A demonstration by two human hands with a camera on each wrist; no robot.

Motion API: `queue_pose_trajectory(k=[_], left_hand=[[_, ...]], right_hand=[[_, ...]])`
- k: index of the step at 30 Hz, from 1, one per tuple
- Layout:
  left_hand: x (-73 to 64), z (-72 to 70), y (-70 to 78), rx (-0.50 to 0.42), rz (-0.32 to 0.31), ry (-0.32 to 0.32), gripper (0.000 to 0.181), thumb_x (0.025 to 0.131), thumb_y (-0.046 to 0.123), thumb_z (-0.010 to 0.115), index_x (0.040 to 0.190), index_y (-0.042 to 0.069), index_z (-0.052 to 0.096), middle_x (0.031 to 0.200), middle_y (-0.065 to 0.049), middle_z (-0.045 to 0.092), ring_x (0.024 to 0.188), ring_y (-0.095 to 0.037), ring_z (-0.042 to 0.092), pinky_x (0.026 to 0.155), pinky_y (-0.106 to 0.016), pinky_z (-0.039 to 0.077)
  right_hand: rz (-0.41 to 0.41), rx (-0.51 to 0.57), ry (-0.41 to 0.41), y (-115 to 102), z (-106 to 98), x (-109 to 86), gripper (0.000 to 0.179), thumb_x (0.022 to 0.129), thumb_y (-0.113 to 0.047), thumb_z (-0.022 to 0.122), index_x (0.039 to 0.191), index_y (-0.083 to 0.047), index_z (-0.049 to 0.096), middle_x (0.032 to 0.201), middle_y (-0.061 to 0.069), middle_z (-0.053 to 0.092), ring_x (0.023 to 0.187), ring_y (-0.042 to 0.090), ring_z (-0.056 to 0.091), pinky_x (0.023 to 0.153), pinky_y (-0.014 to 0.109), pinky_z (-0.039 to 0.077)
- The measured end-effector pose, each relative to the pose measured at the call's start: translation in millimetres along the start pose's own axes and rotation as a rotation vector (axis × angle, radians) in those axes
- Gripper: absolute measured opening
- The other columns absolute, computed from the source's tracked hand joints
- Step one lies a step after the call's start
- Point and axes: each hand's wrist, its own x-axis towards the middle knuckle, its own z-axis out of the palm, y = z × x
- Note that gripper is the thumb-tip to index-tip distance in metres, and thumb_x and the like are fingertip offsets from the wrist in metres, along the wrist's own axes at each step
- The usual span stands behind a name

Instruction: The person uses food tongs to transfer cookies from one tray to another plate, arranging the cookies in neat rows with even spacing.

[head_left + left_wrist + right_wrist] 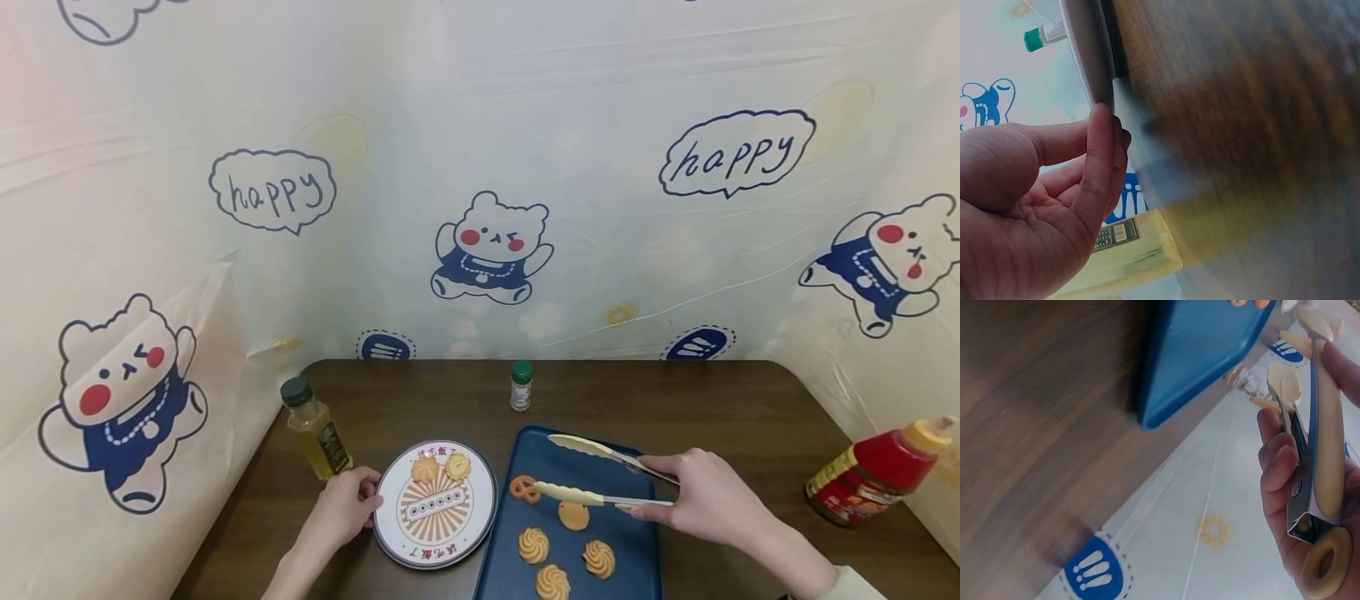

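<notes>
My left hand (341,508) pinches the left rim of a white round plate (397,533) between thumb and fingers. Two cookies (425,469) lie near the plate's far edge. Over a dark blue tray (502,550), my right hand (712,500) grips a pair of tongs (573,495) with cream tips, whose arms are spread apart with nothing held between them. The lower tip is beside a pretzel (524,489) and above a smooth round cookie (573,516). Nearer me on the tray are swirled cookies (533,545). In the right wrist view the tongs' ring end (1327,562) shows.
Left of the plate, close to my left hand, stands a bottle of yellow oil (318,437). A small green-capped jar (521,387) is behind the tray. At the far right is a red squeeze bottle (873,475). Patterned cloth (600,250) surrounds the brown table (450,400).
</notes>
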Motion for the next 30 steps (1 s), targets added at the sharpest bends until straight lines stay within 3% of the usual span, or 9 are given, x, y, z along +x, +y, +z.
queue_pose_trajectory(k=[4, 6, 11, 14, 18, 24, 30], left_hand=[[-1.1, 0.5, 0.2, 0.000, -0.008, -0.002, 0.027, 0.089, -0.002, 0.071, 0.114, -0.009, 0.062, 0.081, -0.007, 0.053, 0.064, -0.015, 0.057, 0.056, -0.029, 0.054], [-2.1, 0.3, 0.9, -0.001, -0.014, -0.006, 0.027, 0.089, -0.001, 0.071, 0.114, -0.008, 0.062, 0.082, -0.007, 0.053, 0.064, -0.015, 0.057, 0.056, -0.029, 0.054], [-2.4, -0.6, 2.2, 0.000, -0.017, -0.013, 0.028, 0.089, -0.001, 0.071, 0.115, -0.009, 0.062, 0.082, -0.007, 0.054, 0.064, -0.016, 0.057, 0.057, -0.030, 0.054], [-1.7, -0.9, 2.6, -0.005, -0.019, -0.012, 0.028, 0.089, -0.001, 0.071, 0.116, -0.008, 0.062, 0.082, -0.007, 0.054, 0.065, -0.016, 0.057, 0.057, -0.030, 0.054], [-1.4, -1.0, 2.2, -0.007, -0.008, -0.011, 0.028, 0.090, -0.001, 0.070, 0.115, -0.008, 0.062, 0.082, -0.007, 0.053, 0.064, -0.015, 0.057, 0.056, -0.029, 0.054], [-1.8, -1.3, 1.7, -0.006, -0.004, -0.012, 0.028, 0.089, -0.002, 0.070, 0.115, -0.009, 0.062, 0.083, -0.007, 0.053, 0.064, -0.015, 0.057, 0.056, -0.029, 0.054], [-1.4, -1.2, 2.5, -0.003, -0.006, -0.007, 0.028, 0.090, -0.002, 0.070, 0.115, -0.009, 0.062, 0.083, -0.007, 0.053, 0.066, -0.015, 0.057, 0.057, -0.029, 0.055]], right_hand=[[-0.040, 0.016, -0.023, 10, -2, -11.2, 0.071, 0.077, -0.064, 0.075, 0.118, -0.006, 0.073, 0.081, -0.007, 0.073, 0.072, 0.003, 0.061, 0.065, 0.029, 0.054], [-0.053, 0.042, -0.035, 14, -3, -17.7, 0.070, 0.077, -0.063, 0.075, 0.118, -0.006, 0.072, 0.087, -0.005, 0.074, 0.070, 0.003, 0.060, 0.062, 0.027, 0.052], [-0.053, 0.104, -0.069, 20, -1, -33.8, 0.067, 0.079, -0.058, 0.077, 0.120, -0.006, 0.071, 0.066, -0.016, 0.058, 0.056, 0.001, 0.046, 0.048, 0.023, 0.038], [-0.042, 0.121, -0.104, 23, 0, -42.0, 0.064, 0.080, -0.056, 0.076, 0.120, -0.006, 0.071, 0.069, -0.021, 0.060, 0.060, 0.000, 0.050, 0.052, 0.022, 0.044], [-0.003, 0.204, -0.176, 30, 2, -53.6, 0.060, 0.083, -0.048, 0.078, 0.121, -0.003, 0.070, 0.085, -0.016, 0.071, 0.067, 0.002, 0.056, 0.059, 0.025, 0.051], [0.110, 0.364, -0.280, 40, 8, -68.2, 0.059, 0.082, -0.039, 0.081, 0.125, 0.000, 0.067, 0.072, -0.009, 0.065, 0.062, 0.012, 0.055, 0.049, 0.026, 0.043], [0.140, 0.378, -0.313, 47, 14, -75.0, 0.062, 0.082, -0.040, 0.080, 0.126, 0.002, 0.066, 0.077, -0.009, 0.066, 0.066, 0.012, 0.055, 0.054, 0.026, 0.044]])
